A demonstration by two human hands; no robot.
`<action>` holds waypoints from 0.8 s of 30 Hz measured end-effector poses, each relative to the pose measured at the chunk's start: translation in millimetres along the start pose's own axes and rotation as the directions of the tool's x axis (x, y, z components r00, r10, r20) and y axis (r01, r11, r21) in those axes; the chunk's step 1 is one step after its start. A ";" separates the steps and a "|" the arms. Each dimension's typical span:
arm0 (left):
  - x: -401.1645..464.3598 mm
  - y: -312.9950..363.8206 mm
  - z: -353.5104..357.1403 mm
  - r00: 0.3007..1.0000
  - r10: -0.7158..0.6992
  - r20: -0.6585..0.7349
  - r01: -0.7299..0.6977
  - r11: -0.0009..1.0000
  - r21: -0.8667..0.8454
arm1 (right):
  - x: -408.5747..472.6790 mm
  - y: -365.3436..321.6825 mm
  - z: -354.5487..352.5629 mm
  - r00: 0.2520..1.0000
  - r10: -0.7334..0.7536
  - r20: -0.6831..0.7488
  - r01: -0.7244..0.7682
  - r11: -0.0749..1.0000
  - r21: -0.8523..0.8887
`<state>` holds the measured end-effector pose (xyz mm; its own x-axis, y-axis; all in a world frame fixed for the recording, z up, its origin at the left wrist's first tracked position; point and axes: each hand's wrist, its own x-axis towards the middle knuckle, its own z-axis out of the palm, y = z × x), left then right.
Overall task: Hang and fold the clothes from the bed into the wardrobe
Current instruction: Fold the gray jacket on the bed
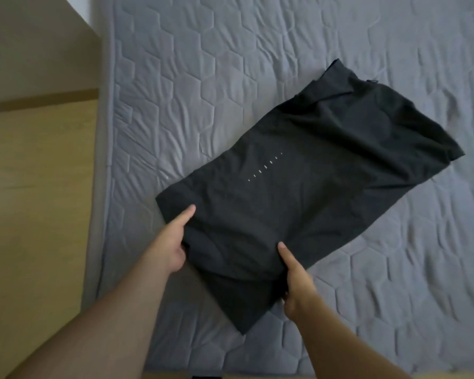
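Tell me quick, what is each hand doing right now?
Left hand: grips the near edge of the black garment, thumb on top.
Right hand: grips the same edge, thumb on top.

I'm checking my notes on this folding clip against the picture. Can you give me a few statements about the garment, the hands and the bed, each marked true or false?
1. Both hands grip the black garment. True: the left hand and the right hand each hold its near edge, thumb on top.
2. The garment hangs on a hanger. False: it lies on the grey quilted mattress, only its near end raised.
3. A row of small pale marks runs across the garment. True.
4. The garment is white. False: it is black.
5. A wooden surface lies left of the mattress. True.
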<state>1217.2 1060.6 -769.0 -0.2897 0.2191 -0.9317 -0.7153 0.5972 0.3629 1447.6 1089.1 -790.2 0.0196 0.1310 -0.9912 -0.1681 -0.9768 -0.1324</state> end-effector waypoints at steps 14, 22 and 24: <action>-119.8 60.7 -55.2 0.951 0.118 -0.285 0.004 0.919 0.393 | -99.9 35.1 28.8 0.892 0.437 0.118 -0.390 0.874 -0.291; -141.8 123.7 182.3 0.982 0.129 0.136 -0.162 0.949 0.270 | -116.4 -106.5 -47.9 0.988 0.138 0.075 -0.139 0.990 0.008; -132.8 116.8 231.3 0.945 0.177 0.274 -0.267 0.902 0.340 | -103.3 -133.8 -68.6 0.998 0.031 -0.049 -0.032 0.999 -0.025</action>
<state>1319.3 1279.6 -606.7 -0.2262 0.5240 -0.8211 -0.3509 0.7425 0.5706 1535.6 1194.7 -670.3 0.0623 0.0922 -0.9938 -0.1443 -0.9844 -0.1004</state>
